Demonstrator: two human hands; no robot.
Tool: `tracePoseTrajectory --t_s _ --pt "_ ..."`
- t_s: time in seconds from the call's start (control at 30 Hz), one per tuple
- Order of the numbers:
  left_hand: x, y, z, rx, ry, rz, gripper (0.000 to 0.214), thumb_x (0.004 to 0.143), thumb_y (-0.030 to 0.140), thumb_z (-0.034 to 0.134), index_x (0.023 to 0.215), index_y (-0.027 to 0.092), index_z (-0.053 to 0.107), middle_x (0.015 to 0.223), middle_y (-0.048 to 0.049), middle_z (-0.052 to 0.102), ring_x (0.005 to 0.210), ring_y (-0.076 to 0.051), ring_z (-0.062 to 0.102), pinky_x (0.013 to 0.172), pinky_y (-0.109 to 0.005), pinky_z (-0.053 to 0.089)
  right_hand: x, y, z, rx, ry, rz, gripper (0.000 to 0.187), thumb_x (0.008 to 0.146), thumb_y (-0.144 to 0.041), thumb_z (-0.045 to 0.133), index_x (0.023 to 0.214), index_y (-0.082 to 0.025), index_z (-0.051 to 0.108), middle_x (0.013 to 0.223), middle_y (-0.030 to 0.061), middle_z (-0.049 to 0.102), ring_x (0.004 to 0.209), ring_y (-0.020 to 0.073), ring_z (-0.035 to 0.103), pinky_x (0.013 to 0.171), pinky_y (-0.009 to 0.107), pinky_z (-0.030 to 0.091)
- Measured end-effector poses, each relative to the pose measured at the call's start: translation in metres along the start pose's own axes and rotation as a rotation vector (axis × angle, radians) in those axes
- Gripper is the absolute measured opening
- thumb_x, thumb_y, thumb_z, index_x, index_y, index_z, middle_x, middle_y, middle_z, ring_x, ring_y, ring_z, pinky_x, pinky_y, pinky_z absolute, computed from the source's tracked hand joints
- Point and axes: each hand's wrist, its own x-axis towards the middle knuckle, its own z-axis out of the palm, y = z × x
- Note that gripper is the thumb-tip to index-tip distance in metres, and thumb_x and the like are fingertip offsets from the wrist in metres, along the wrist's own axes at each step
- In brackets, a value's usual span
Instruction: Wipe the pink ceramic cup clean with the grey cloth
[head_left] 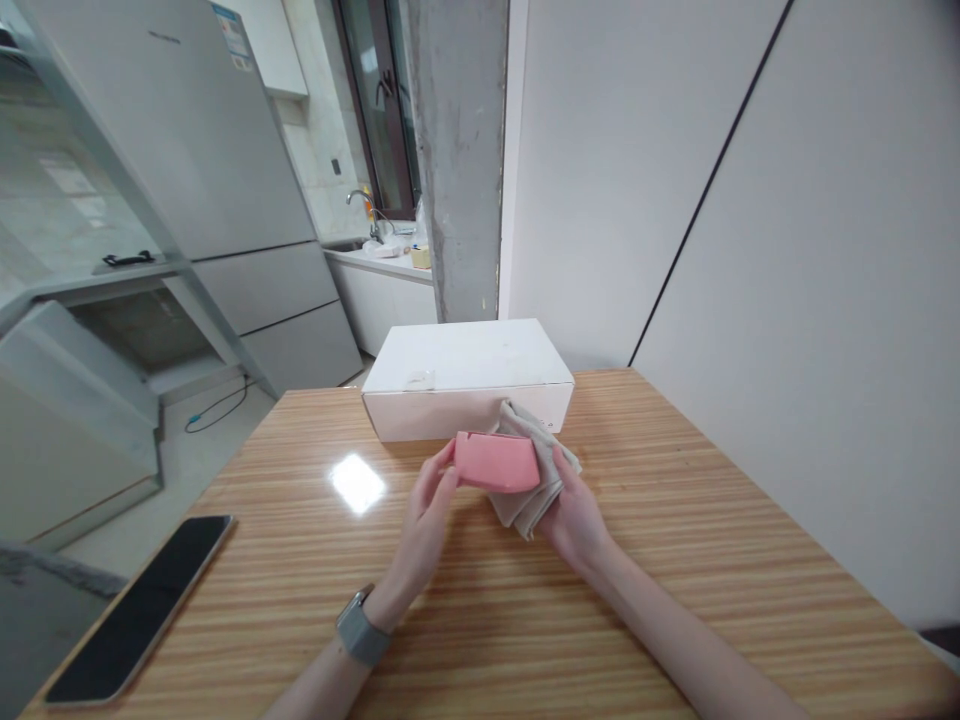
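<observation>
A small pink box-like object (496,462) with rounded corners is held above the table in front of me; I cannot make out its exact kind. My left hand (433,492) grips its left end between thumb and fingers. In my right hand (576,515) is a folded grey-beige cloth (526,508), its fingers partly hidden behind the fabric. The cloth lies against the right end and underside of the pink object. A grey-banded watch (363,627) is on my left wrist.
A white cardboard box (469,360) stands at the table's far edge, just behind my hands. On the wood-grain table (285,600), a dark-screened phone (146,610) lies at the left edge. A white wall (810,300) borders the right side; a fridge (180,150) stands beyond.
</observation>
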Motion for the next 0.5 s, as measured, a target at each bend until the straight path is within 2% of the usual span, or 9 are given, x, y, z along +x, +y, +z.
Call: tracePoseTrajectory --t_s 0.13,0.23,0.33,0.4,0.5 --pt "-0.002 -0.004 0.0 0.019 0.002 0.043 0.046 0.077 0.035 0.075 0.12 0.024 0.061 0.122 -0.0079 0.066 0.106 -0.023 0.063 0.092 -0.035 0.05 -0.001 -0.001 0.002 0.014 -0.02 0.034 0.038 0.085 -0.055 0.059 0.105 -0.025 0.074 0.111 0.0037 0.077 0.124 0.0304 0.059 0.108 0.047 0.041" --pt "-0.003 -0.011 0.0 -0.109 -0.074 0.005 0.059 0.073 0.038 0.078 0.127 0.024 0.057 0.129 -0.0102 0.062 0.117 -0.025 0.058 0.098 -0.036 0.046 -0.006 0.002 0.006 0.027 -0.081 0.061 0.041 0.089 -0.052 0.055 0.108 -0.021 0.073 0.113 0.006 0.076 0.124 0.0292 0.059 0.109 0.046 0.041" --pt "-0.004 -0.014 0.003 -0.233 -0.174 -0.046 0.065 0.069 0.047 0.079 0.126 0.021 0.06 0.134 -0.0129 0.06 0.124 -0.029 0.054 0.105 -0.039 0.041 -0.009 0.005 0.009 0.026 -0.103 0.094 0.043 0.09 -0.053 0.053 0.111 -0.02 0.072 0.113 0.0065 0.076 0.125 0.0287 0.058 0.109 0.046 0.04" --pt "-0.004 -0.013 0.004 -0.255 -0.183 -0.066 0.067 0.065 0.048 0.081 0.123 0.02 0.062 0.132 -0.0134 0.061 0.124 -0.03 0.054 0.105 -0.039 0.04 -0.009 0.006 0.009 0.016 -0.114 0.091 0.045 0.088 -0.055 0.055 0.112 -0.021 0.072 0.114 0.0066 0.076 0.125 0.029 0.058 0.109 0.046 0.04" --pt "-0.004 -0.011 0.004 -0.227 -0.124 -0.084 0.068 0.064 0.044 0.083 0.123 0.019 0.06 0.129 -0.0136 0.062 0.122 -0.03 0.055 0.104 -0.038 0.042 -0.008 0.007 0.005 0.009 -0.126 0.071 0.046 0.087 -0.057 0.057 0.112 -0.022 0.072 0.117 0.0062 0.075 0.125 0.0294 0.058 0.11 0.046 0.039"
